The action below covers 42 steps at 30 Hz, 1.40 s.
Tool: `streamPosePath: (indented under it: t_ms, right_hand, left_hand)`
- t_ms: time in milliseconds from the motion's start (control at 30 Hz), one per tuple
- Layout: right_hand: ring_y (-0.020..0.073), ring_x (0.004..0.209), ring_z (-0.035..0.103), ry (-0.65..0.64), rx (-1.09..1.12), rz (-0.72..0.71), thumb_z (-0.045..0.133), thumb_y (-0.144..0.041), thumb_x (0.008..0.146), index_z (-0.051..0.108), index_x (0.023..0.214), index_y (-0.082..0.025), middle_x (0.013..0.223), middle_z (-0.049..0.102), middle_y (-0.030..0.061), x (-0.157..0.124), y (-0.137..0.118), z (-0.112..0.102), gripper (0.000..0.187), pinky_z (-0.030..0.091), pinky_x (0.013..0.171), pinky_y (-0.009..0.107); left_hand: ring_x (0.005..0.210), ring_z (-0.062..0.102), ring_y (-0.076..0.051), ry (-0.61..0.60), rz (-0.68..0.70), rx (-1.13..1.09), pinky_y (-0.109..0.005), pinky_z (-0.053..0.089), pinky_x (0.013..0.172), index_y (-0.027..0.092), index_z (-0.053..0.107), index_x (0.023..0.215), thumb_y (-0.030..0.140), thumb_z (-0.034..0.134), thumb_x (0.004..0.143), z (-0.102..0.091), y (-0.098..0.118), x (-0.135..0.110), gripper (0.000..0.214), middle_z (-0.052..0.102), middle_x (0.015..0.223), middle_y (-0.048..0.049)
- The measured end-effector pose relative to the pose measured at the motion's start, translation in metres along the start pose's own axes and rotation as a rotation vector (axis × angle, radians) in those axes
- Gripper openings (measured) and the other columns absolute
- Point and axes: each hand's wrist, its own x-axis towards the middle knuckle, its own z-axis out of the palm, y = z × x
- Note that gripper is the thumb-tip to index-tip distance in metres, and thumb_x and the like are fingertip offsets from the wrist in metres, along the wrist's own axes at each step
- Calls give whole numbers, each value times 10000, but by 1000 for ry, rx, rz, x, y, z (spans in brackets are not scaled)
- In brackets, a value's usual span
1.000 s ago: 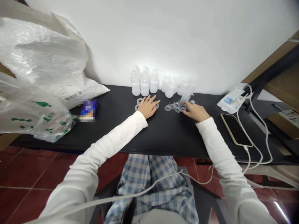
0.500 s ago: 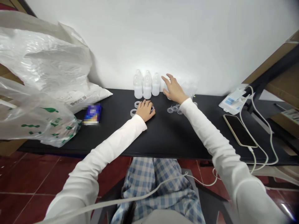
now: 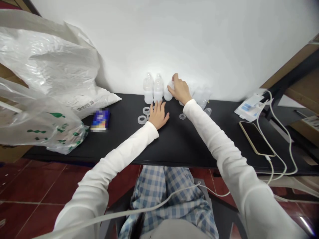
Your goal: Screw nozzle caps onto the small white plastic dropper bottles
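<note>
The right hand (image 3: 180,89) has moved over and now closes around a plastic baby bottle (image 3: 168,95). The left hand (image 3: 159,115) lies open on the black surface (image 3: 189,142), just beside clear rings (image 3: 142,119). 2 bottles (image 3: 153,89) stand next to the held one, near the white wall (image 3: 199,39).

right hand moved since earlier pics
Yes, the right hand has moved left and toward the wall, away from the phone, to a plastic baby bottle.
</note>
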Motion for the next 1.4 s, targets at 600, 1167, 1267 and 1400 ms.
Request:
streamPosePath:
  t_ms: [600, 1167, 1267, 1400]
  right_hand:
    - [159, 620, 414, 322, 522, 584, 351, -425, 983, 328, 656, -265, 612, 325, -34, -111, 0, -30, 365, 413, 594, 302]
    - [298, 1302, 575, -16, 220, -300, 405, -300, 990, 553, 1154, -272, 1262, 616, 140, -140, 9, -36, 223, 478, 1089, 591]
    - [341, 1353, 515, -7, 228, -276, 494, -373, 944, 495, 1285, -246, 1344, 565, 171, -141, 8, -41, 364, 440, 1102, 635]
    - [333, 1245, 559, 36, 258, -186, 391, -522, 998, 510, 1343, -205, 1302, 608, 172, -142, 8, -50, 483, 452, 1071, 575]
  left_hand:
    - [1019, 684, -232, 296, 103, -584, -373, 553, 916, 211, 524, 1168, 634, 579, 916, 3, 11, 4, 495, 669, 1140, -93]
    - [741, 635, -198, 619, -37, -794, -346, 521, 720, 231, 590, 836, 810, 265, 947, -17, -22, 13, 673, 623, 790, -43]
    - [728, 641, -198, 585, -16, -721, -334, 500, 700, 239, 613, 894, 791, 263, 950, -16, -24, 10, 656, 652, 806, -41]
    - [755, 665, -200, 502, 45, -626, -327, 505, 715, 229, 641, 985, 807, 272, 920, -12, -21, 4, 689, 698, 880, -58]
